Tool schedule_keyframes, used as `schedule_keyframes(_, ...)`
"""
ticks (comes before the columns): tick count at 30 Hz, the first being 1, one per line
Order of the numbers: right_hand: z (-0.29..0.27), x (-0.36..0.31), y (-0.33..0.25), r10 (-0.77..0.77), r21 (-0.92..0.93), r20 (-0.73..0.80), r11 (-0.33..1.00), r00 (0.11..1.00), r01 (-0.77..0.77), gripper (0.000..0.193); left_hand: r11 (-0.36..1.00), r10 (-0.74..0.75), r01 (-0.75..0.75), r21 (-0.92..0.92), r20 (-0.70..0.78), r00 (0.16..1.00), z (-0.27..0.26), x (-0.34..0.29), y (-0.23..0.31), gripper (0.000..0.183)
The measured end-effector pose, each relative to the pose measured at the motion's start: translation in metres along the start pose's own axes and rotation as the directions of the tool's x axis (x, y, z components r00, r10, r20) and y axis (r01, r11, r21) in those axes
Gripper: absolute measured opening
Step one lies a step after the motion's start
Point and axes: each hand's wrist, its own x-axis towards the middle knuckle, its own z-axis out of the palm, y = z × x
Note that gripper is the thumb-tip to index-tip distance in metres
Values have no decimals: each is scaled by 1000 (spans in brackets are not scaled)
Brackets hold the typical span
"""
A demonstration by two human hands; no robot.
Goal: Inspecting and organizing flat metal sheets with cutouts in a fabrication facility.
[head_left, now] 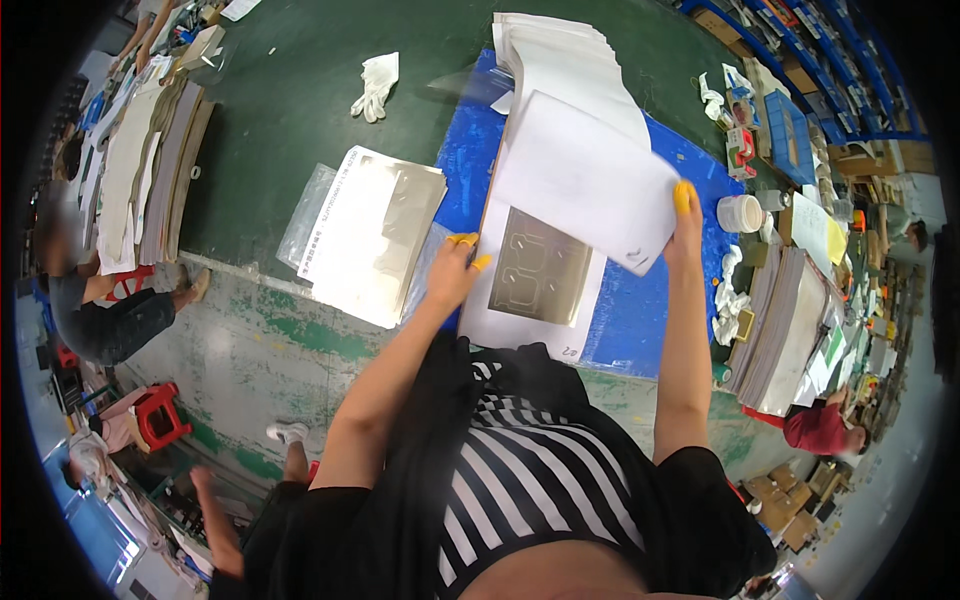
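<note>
My right hand [684,228], with a yellow finger cot on the thumb or finger, grips the right edge of a white paper sheet [590,165]. The sheet is lifted and bends back toward the far pile of white paper [570,60]. Under it shows a thin grey metal plate [535,270] with etched rounded outlines, lying on white paper. At that stack's left edge is my left hand [455,268], also in yellow finger cots, its fingers curled around something dark I cannot make out. Left of it lie shiny metal sheets [400,240] with a white printed paper strip.
A blue mat [640,330] lies under the stack on the green table [270,110]. A white glove [376,86] rests farther back. Paper piles [790,320], a white tub [740,213] and a blue basket [788,138] stand right. Other people sit around; a red stool [160,415] stands left.
</note>
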Motion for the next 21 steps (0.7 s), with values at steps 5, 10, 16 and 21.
schedule_keyframes(5, 26, 99, 10, 78, 360, 188, 922, 979, -143, 34, 972, -113, 110, 208, 2, 994, 32, 13, 35, 69)
schedule_keyframes(10, 35, 122, 33, -32, 372, 204, 927, 978, -47, 43, 986, -120, 119, 121, 8, 993, 36, 12, 6, 63)
schedule_keyframes(16, 5, 44, 65, 73, 94, 185, 991, 980, -92, 32, 926, -365, 375, -35, 157, 917, -7, 18, 12, 30)
schedule_keyframes(21, 23, -79, 105, 310, -123, 395, 951, 865, -285, 40, 927, -251, 288, -242, 174, 952, -43, 3, 50, 25)
